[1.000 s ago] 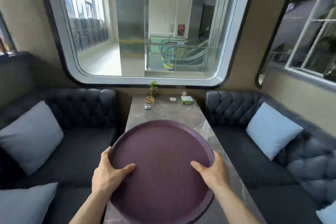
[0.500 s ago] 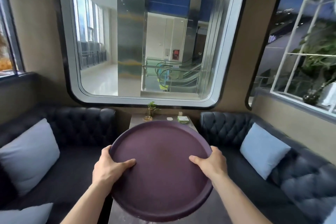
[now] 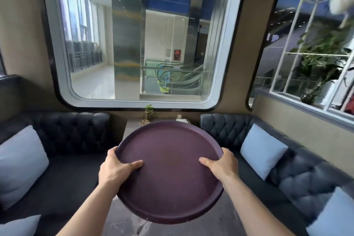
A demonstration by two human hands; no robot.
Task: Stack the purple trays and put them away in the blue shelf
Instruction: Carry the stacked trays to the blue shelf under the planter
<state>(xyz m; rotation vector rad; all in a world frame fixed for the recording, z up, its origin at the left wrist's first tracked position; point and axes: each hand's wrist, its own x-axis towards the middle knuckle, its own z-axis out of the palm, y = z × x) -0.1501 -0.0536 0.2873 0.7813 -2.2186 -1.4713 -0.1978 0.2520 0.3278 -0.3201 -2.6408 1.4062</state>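
Note:
A round purple tray (image 3: 169,188) is held up in the air above the marble table (image 3: 118,222), its top face tilted toward me. My left hand (image 3: 115,168) grips its left rim, thumb on the tray's face. My right hand (image 3: 222,166) grips the right rim the same way. Whether more trays lie stacked under it I cannot tell. No blue shelf is in view.
Dark tufted sofas (image 3: 72,134) flank the table on both sides, with pale blue cushions (image 3: 262,149). A small potted plant (image 3: 149,111) and a small box (image 3: 182,120) stand at the table's far end under a big window (image 3: 138,40).
Both hands have lifted the tray off the table and tipped it toward me. My view has risen, showing more window and less table.

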